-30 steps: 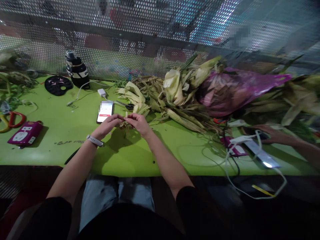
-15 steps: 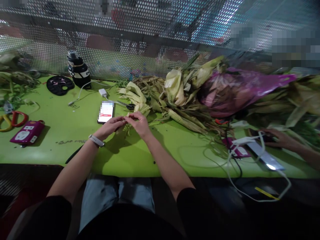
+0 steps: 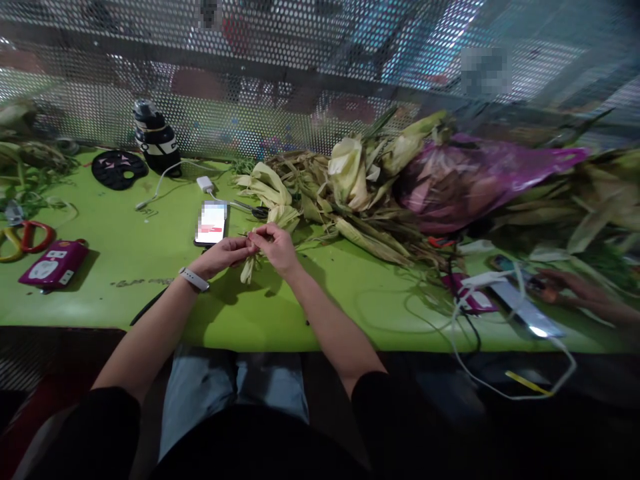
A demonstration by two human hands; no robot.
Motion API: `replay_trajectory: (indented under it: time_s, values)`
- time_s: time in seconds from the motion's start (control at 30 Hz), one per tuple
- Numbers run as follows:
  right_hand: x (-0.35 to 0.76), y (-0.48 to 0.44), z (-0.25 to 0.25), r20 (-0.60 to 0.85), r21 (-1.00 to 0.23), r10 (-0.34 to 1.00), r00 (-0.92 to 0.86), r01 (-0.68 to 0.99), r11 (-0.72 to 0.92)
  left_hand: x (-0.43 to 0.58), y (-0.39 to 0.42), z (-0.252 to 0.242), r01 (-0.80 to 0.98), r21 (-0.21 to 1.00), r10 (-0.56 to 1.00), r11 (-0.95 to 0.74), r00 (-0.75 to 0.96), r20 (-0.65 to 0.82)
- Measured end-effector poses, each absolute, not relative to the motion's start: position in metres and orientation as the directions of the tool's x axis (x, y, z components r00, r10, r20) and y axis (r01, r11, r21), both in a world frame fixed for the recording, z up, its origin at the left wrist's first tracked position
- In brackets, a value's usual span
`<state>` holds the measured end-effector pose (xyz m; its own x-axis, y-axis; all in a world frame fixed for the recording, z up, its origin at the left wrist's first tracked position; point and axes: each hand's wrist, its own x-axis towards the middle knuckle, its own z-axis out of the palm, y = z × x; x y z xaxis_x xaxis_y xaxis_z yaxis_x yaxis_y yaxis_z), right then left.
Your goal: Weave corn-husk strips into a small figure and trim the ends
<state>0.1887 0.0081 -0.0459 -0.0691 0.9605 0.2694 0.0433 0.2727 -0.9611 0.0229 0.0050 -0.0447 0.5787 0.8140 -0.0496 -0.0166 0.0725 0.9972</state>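
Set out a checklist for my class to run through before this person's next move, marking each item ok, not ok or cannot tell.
1. Husk piece held by left hand and right hand: ok.
2. Hidden part between the fingertips neat: cannot tell, fingers cover it.
3. Wide gap between left hand and phone: not ok, they look close.
4. Scissors away from both hands: ok, far left.
5. Co-worker's hand apart: ok, far right.

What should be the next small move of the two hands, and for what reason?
Perhaps the left hand should firm its pinch before the right hand shifts: both hands meet closely at the pale husk piece, and its free end sticks out below them.
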Motion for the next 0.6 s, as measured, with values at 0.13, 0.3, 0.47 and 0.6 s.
replay_trajectory:
  time_s: [0.13,0.3,0.47,0.6]
  values:
    - [0.199,0.011,-0.041,0.197,-0.975,0.979,-0.057,0.093,0.201,0.027,0.005,-0.05,-0.12,0.989,0.892,0.084,0.451,-0.021]
    - [0.202,0.006,-0.037,0.19,-0.96,0.978,-0.086,0.192,0.203,0.028,0.008,-0.049,-0.161,0.986,0.95,0.05,0.313,0.003]
    - [0.195,0.004,-0.039,0.245,-0.958,0.969,-0.018,0.146,0.245,0.031,0.006,-0.047,-0.063,0.985,0.967,-0.162,0.189,0.171]
    - [0.195,0.007,-0.044,0.217,-0.972,0.975,0.047,0.1,0.211,0.033,0.004,-0.048,-0.045,0.977,0.964,-0.21,0.156,0.215]
